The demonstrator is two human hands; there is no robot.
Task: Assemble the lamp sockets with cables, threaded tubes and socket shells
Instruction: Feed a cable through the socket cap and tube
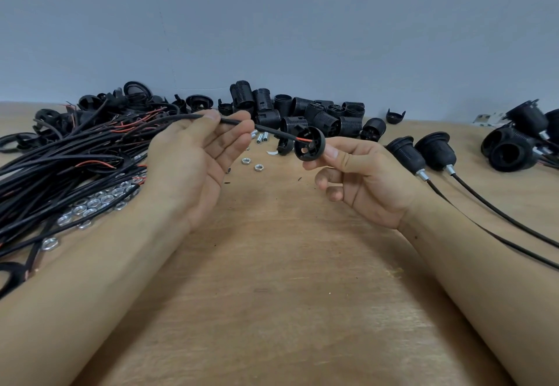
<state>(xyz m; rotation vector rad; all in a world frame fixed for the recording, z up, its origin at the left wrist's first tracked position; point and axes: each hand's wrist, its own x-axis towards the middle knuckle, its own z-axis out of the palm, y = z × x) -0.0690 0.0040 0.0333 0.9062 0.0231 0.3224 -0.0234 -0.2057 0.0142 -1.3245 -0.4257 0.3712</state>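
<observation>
My left hand [199, 155] pinches a black cable [266, 129] between thumb and fingers, palm up. The cable's red and black wire ends reach into a round black socket cap [310, 143], held by the thumb and forefinger of my right hand [360, 174]. A bundle of black cables [60, 161] with red wire tips lies at the left. Threaded black socket shells [305, 113] are heaped at the back centre. Short silver threaded tubes [261, 137] lie just behind the held cable.
Silver nuts [90, 204] are scattered under the left cables, two more [252, 164] near the centre. Two assembled sockets with cables [423, 152] lie right of my right hand. More black sockets [520, 140] sit at the far right. A grey wall stands behind the wooden table [281, 279].
</observation>
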